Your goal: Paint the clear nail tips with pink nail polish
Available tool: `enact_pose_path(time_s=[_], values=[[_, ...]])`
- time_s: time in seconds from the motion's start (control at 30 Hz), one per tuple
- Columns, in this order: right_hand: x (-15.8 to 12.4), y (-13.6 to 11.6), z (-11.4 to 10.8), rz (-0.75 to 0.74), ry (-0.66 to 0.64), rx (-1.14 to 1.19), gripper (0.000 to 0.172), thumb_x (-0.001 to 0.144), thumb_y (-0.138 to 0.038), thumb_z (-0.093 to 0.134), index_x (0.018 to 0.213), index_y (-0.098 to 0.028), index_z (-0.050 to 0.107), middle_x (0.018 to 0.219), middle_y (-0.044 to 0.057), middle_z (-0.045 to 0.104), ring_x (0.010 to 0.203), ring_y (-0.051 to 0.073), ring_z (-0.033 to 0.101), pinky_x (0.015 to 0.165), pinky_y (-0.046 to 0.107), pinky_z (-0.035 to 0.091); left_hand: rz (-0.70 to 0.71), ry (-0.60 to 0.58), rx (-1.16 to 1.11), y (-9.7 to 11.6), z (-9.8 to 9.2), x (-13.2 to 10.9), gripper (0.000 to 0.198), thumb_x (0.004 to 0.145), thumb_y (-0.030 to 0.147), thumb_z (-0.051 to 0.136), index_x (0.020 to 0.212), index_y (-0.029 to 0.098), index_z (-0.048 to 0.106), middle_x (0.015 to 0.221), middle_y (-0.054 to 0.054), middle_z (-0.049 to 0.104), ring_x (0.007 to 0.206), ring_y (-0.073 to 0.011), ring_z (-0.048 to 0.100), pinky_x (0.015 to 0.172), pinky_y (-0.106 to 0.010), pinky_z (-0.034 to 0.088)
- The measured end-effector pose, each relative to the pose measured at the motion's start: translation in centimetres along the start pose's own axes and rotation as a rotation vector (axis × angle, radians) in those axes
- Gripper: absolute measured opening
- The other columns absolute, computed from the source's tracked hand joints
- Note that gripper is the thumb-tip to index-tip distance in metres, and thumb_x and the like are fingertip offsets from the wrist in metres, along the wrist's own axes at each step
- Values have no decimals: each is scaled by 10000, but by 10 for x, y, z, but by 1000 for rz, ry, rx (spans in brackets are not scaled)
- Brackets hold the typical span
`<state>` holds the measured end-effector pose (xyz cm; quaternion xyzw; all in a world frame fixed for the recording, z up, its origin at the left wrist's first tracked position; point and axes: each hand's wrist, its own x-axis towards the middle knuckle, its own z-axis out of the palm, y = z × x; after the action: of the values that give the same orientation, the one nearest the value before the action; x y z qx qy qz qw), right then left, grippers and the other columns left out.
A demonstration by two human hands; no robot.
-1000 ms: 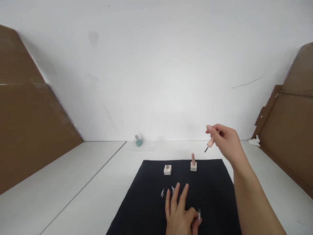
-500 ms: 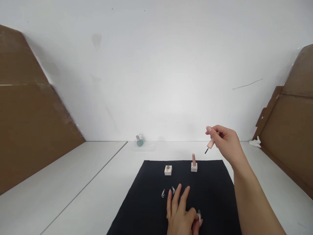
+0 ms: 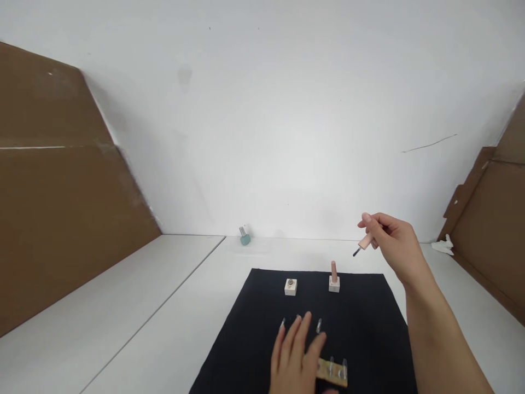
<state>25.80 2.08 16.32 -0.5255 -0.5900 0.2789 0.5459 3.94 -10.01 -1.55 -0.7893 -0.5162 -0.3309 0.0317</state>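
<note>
My right hand (image 3: 391, 243) is raised over the black cloth's far right part, pinching the pink cap of a nail polish brush (image 3: 365, 242). Its dark bristle end points down and left. Low in view, my left hand (image 3: 293, 353) is spread above the cloth, fingers apart, its thumb mostly hidden. Beside it lies a yellowish strip (image 3: 324, 369) bearing clear false nail tips (image 3: 344, 368). Another clear nail tip (image 3: 319, 326) lies beyond the index finger, and one more (image 3: 283, 323) is at the left fingertips. An uncapped square polish bottle (image 3: 291, 290) stands farther back.
A capped pink polish bottle (image 3: 334, 282) stands at the right on the black cloth (image 3: 241, 339). Behind the cloth, a teal polish bottle (image 3: 245, 239) leans by the wall. Cardboard panels (image 3: 61, 219) flank the white table, with a crumpled white scrap (image 3: 443, 245) at right.
My left hand has shifted from a clear nail tip at its thumb and index finger, and the yellowish strip now shows. The view has turned slightly left; my right hand still holds the brush.
</note>
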Motion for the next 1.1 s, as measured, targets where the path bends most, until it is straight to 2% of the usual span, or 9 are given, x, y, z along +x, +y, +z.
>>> enact_pose_path(time_s=[0.1, 0.17, 0.27, 0.37, 0.5, 0.63, 0.8, 0.93, 1.1], values=[[5, 7, -1, 13, -40, 84, 447, 838, -665, 708, 821, -220, 743, 718, 44, 704, 677, 179, 514, 719, 339, 474, -240, -62, -192, -37, -23, 35, 510, 938, 195, 593, 1438, 252, 508, 1485, -136, 612, 1349, -347, 586, 1108, -567, 475], [7, 10, 0, 25, -86, 124, 439, 802, -658, 747, 889, -228, 746, 803, 48, 729, 741, 185, 557, 794, 347, 495, -453, -141, -277, -65, -28, 67, 520, 929, 192, 606, 1438, 222, 509, 1441, -128, 618, 1304, -329, 603, 1129, -542, 451], [5, 10, 4, 37, -187, 145, 465, 773, -647, 780, 970, -226, 749, 889, 71, 767, 803, 203, 604, 865, 376, 505, -536, -289, -345, -98, -15, 101, 472, 817, 186, 804, 1263, 162, 650, 1193, -106, 727, 994, -267, 734, 911, -422, 599], [1, 6, 11, 25, -270, 132, 459, 796, -641, 755, 981, -221, 749, 899, 86, 795, 792, 209, 615, 871, 391, 507, -568, -391, -392, -111, 2, 111, 227, 977, 306, 705, 1144, 153, 688, 1100, -60, 737, 899, -209, 731, 801, -403, 621], [-4, 3, 26, -16, -294, 109, 411, 831, -608, 713, 951, -215, 722, 839, 74, 805, 718, 201, 599, 773, 367, 528, -532, -298, -438, -99, -8, 114, 117, 843, 180, 779, 902, 179, 678, 916, -22, 760, 851, -225, 731, 798, -356, 591], [-15, -6, 41, -68, -208, 79, 340, 897, -563, 665, 892, -224, 682, 783, 55, 790, 665, 193, 575, 652, 317, 505, -401, -109, -492, -66, -49, 134, 132, 880, 209, 634, 1006, 245, 632, 1045, -21, 764, 952, -233, 717, 897, -351, 556], [-41, -24, 51, -364, 171, 2, 300, 960, -484, 635, 768, -254, 616, 659, -14, 681, 600, 167, 557, 572, 258, 480, -141, 71, -489, -23, -91, 161, 279, 935, 228, 535, 1193, 302, 615, 1178, -32, 733, 1056, -249, 681, 960, -406, 537], [-53, -29, 55, -538, 338, -5, 227, 988, -382, 637, 794, -265, 649, 679, -26, 635, 550, 141, 542, 514, 245, 448, 1, 164, -512, -12, -99, 166, 298, 934, 176, 544, 1177, 328, 626, 1195, -14, 733, 958, -210, 702, 900, -348, 575], [-50, -24, 60, -635, 381, -21, 134, 994, -309, 654, 863, -276, 661, 719, -22, 622, 583, 141, 565, 502, 245, 438, 35, 148, -534, -22, -96, 168, 278, 931, 149, 578, 1138, 327, 625, 1139, 8, 738, 880, -175, 695, 829, -291, 589]])
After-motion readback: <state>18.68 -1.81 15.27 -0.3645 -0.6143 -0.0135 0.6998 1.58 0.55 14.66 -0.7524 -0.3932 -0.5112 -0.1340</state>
